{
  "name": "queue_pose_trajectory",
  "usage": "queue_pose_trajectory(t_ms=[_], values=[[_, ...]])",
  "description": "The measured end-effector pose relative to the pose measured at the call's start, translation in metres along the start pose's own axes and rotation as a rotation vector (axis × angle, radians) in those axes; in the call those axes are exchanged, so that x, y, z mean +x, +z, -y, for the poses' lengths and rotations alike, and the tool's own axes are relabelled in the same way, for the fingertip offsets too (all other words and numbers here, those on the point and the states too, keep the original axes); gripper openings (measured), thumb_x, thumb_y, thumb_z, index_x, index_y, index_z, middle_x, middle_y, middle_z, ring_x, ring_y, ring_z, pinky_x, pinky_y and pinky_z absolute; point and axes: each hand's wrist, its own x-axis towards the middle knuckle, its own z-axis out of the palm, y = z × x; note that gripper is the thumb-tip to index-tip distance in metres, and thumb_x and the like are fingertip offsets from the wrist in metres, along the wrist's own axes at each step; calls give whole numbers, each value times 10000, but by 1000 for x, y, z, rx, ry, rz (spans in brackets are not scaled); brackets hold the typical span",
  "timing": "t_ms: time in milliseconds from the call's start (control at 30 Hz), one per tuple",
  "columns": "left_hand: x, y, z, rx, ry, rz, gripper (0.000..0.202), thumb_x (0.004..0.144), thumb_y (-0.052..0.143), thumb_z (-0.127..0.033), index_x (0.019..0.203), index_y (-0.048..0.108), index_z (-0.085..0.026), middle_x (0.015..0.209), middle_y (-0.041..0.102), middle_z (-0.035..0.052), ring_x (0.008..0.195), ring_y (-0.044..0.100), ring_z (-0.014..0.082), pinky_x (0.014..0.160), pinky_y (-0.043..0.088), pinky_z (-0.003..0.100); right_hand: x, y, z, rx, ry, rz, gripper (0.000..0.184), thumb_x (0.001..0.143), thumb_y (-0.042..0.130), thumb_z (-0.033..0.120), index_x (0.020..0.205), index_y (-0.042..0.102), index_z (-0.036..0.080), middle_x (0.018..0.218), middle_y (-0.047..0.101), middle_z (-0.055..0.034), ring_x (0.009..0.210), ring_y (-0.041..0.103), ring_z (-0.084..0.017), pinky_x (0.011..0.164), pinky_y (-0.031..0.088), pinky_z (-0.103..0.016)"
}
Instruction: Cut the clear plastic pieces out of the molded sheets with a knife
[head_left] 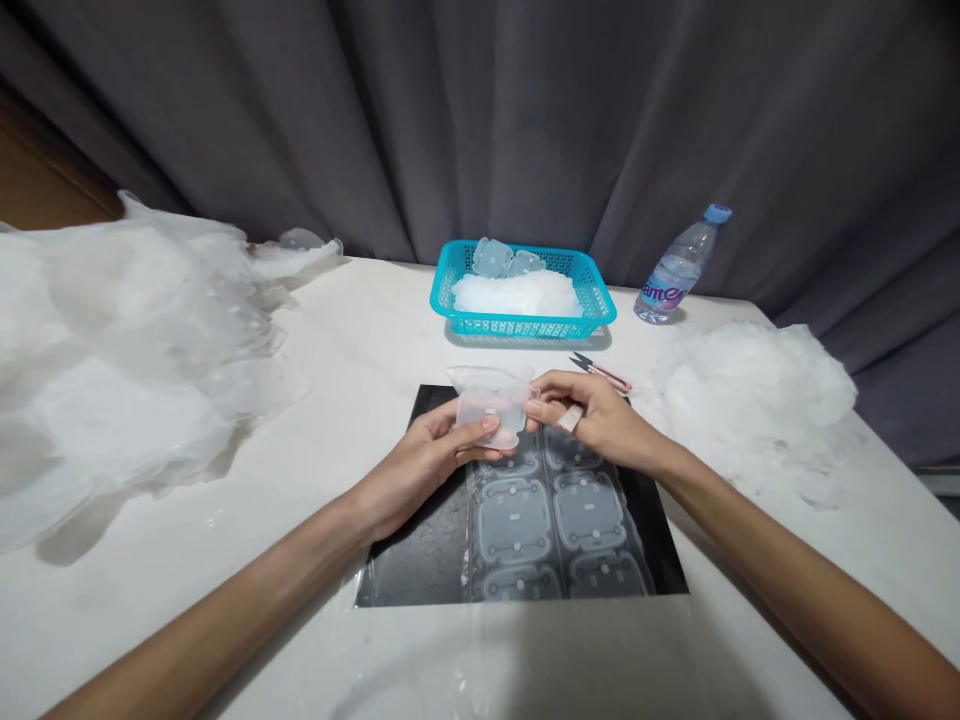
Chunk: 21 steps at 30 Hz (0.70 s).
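Note:
My left hand [465, 440] grips a translucent, rounded-square plastic piece [495, 405], its thumb lying across the front. At the piece's right edge, the thumb and fingers of my right hand [577, 405] are pinched together on its rim or a thin film there. A pale strip is wrapped round one finger of that hand. Under both hands lies a black mat [420, 570] with a clear plastic sheet on it, where several similar rounded-square pieces [514, 520] show in two columns. Thread snips [604, 373] with a pinkish handle lie just beyond my right hand.
A turquoise basket [525, 325] behind my hands holds white material and translucent pieces. The water bottle [675, 268] stands right of it. White, filmy heaps lie left [127, 370] and right [757, 400]. A dark curtain [487, 120] hangs behind the white table [300, 620].

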Motion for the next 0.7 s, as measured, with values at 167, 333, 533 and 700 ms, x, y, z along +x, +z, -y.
queue_pose_trajectory(t_ms=[167, 333, 533, 700], values=[[-1, 0, 1, 17, 23, 14, 360, 934, 775, -391, 1229, 773, -186, 1218, 785, 106, 1138, 698, 235, 1067, 495, 368, -3, 5, 8, -68, -72, 3, 305, 979, 663, 431, 824, 735, 178, 814, 728, -26, 757, 609, -160, 704, 437, -291], [-2, 0, 8, 13, 29, -112, 311, 843, 866, -405, 1036, 820, -166, 1034, 812, 75, 927, 707, 180, 884, 531, 282, -5, 4, 5, -199, -171, -39, 202, 976, 675, 353, 882, 784, 210, 895, 732, -26, 873, 616, -187, 846, 446, -344], [-3, 5, 10, -70, -6, -145, 323, 775, 923, -359, 1003, 820, -155, 1000, 806, 63, 881, 699, 145, 840, 536, 233, -7, 12, 1, -262, -177, -85, 158, 963, 669, 275, 882, 790, 214, 852, 735, -19, 814, 623, -178, 775, 452, -321], [-10, 11, 10, -71, -146, -37, 290, 737, 942, -344, 888, 812, -133, 836, 777, 47, 749, 687, 140, 742, 538, 240, -6, 22, -12, -531, -123, -256, 137, 899, 692, 158, 852, 811, 208, 790, 758, -32, 765, 636, -190, 720, 428, -314]])
